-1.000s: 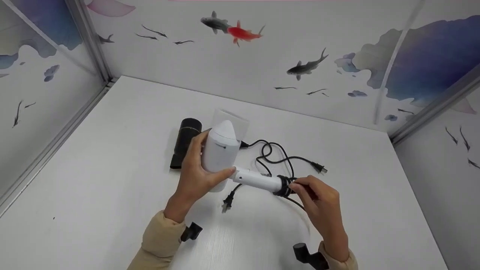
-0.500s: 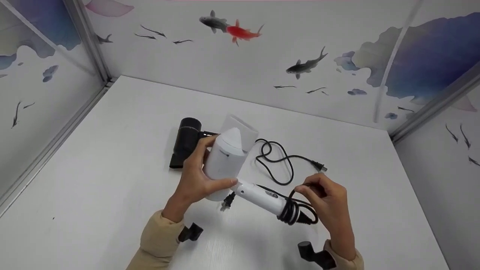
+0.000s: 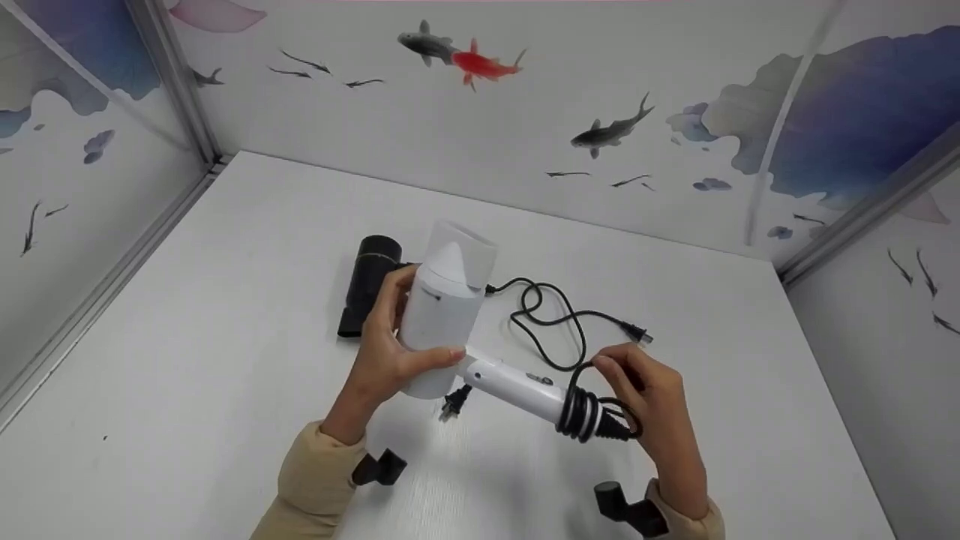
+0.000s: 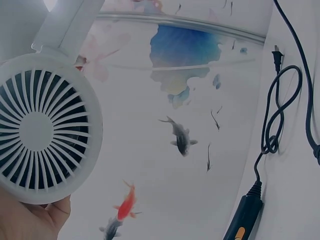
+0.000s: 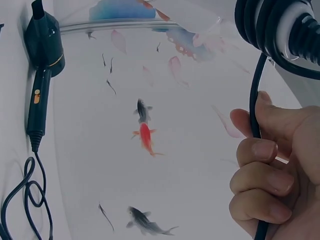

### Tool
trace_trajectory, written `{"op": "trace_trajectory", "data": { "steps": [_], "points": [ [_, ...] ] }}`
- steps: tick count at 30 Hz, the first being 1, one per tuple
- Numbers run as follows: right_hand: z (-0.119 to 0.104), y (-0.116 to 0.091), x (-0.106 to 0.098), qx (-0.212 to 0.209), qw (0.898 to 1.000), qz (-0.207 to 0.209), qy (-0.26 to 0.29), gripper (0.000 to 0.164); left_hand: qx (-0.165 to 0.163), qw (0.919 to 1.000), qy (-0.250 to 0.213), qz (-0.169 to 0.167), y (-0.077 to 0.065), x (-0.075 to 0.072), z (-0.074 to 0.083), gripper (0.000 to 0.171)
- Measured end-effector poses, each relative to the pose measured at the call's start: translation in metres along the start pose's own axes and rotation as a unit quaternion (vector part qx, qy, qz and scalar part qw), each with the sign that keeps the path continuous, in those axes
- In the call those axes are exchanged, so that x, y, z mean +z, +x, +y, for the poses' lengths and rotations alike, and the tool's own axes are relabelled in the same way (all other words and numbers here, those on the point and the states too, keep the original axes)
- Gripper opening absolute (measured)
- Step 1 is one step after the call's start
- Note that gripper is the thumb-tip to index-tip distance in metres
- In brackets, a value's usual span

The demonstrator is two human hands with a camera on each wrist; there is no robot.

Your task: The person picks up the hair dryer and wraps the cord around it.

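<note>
My left hand (image 3: 390, 360) grips a white hair dryer (image 3: 442, 322) round its barrel, with the thumb lying near the base of the handle. Its slatted round grille (image 4: 36, 131) faces the left wrist camera. Several turns of black power cord (image 3: 579, 415) wrap the lower end of the white handle. From these turns, a length of cord (image 5: 256, 90) runs into my right hand (image 3: 652, 397), pinched between thumb and forefinger. In the right wrist view the other fingers curl round the same cord. A two-pin plug (image 3: 454, 403) shows below the barrel.
Behind my left hand, a black hair dryer (image 3: 367, 281) lies on the white table (image 3: 225, 300). Its looped cord (image 3: 579, 322) ends in a plug (image 3: 636, 332) toward the right. Walls painted with fish surround the table on the far side and both sides.
The white handle has swung lower toward the front right. My right hand has shifted slightly right, and a loop of cord now stands off the wrapped turns.
</note>
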State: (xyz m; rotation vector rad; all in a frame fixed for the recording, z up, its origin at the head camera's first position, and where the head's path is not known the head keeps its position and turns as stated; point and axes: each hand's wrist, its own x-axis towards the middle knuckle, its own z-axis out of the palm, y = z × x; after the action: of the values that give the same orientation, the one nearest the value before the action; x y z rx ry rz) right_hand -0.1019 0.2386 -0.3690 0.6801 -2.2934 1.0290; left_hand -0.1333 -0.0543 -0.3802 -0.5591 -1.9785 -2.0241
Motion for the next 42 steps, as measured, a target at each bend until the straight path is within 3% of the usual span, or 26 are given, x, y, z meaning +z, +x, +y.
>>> {"op": "trace_trajectory", "data": {
  "steps": [7, 12, 16, 20, 25, 29, 34, 38, 42],
  "points": [
    [-0.007, 0.000, 0.005, 0.018, 0.998, -0.040, -0.042, 0.018, -0.019, 0.9980, -0.054, 0.026, 0.001, 0.000, 0.002, 0.086],
    [-0.014, -0.002, 0.009, 0.070, 0.991, -0.085, -0.074, 0.020, -0.031, 0.9938, -0.085, 0.064, 0.001, 0.000, 0.001, 0.084],
    [-0.017, -0.002, 0.014, 0.102, 0.987, -0.110, -0.059, 0.021, -0.031, 0.9912, -0.089, 0.093, 0.003, 0.000, 0.000, 0.080],
    [-0.017, -0.001, 0.019, 0.084, 0.986, -0.131, -0.059, 0.010, -0.023, 0.9898, -0.079, 0.117, 0.005, -0.001, -0.002, 0.076],
    [-0.019, -0.003, 0.023, 0.054, 0.982, -0.170, -0.059, 0.016, -0.027, 0.9867, -0.067, 0.146, 0.005, -0.003, -0.005, 0.076],
    [-0.022, -0.003, 0.027, 0.036, 0.978, -0.198, -0.060, 0.029, -0.012, 0.9851, -0.044, 0.166, 0.008, -0.004, -0.009, 0.079],
    [-0.023, -0.004, 0.029, 0.019, 0.974, -0.219, -0.061, 0.026, 0.004, 0.9831, 0.007, 0.183, 0.009, -0.007, -0.016, 0.082],
    [-0.022, -0.003, 0.028, 0.026, 0.978, -0.198, -0.060, 0.016, 0.004, 0.9806, 0.064, 0.185, 0.011, -0.008, -0.022, 0.084],
    [-0.017, -0.003, 0.027, 0.035, 0.984, -0.160, -0.064, 0.007, -0.011, 0.9785, 0.123, 0.165, 0.010, -0.006, -0.026, 0.088]
  ]
}}
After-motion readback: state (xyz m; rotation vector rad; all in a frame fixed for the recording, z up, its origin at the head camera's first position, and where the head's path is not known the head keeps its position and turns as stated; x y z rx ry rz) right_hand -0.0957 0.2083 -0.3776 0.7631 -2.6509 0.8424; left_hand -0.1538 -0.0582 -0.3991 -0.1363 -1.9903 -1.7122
